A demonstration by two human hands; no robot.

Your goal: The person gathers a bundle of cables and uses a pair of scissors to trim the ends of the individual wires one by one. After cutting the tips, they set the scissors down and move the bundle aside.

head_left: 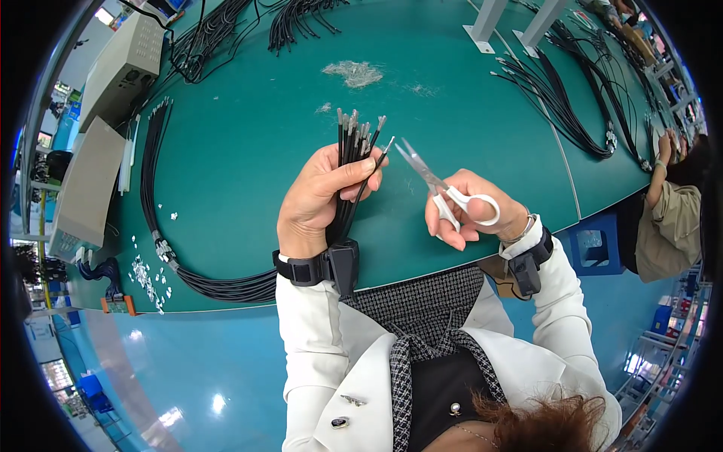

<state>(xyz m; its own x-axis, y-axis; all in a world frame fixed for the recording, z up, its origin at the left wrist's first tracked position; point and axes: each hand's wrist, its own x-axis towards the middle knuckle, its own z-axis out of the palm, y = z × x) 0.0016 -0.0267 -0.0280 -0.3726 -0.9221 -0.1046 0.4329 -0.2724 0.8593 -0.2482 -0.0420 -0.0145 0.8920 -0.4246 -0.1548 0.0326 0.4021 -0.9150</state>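
Note:
My left hand (335, 184) is closed round a bundle of black cables (352, 151), whose stripped, silvery ends point up and away from me. One cable (384, 151) leans out to the right, apart from the others, by my thumb. My right hand (471, 207) has its fingers through the white handles of a pair of scissors (433, 181). The scissor blades are slightly parted, and their tips are just right of that single cable's end, seemingly not touching it. Lower parts of the held cables are hidden behind my left hand and wrist.
A pile of fine clippings (354, 73) lies on the green table (248, 151). A tied cable bundle (151, 173) curves along the left, near white scraps (147, 279) and beige instrument boxes (124, 64). More cables (565, 113) lie right of grey metal posts (486, 26). Another person's arm (659, 177) reaches in at far right.

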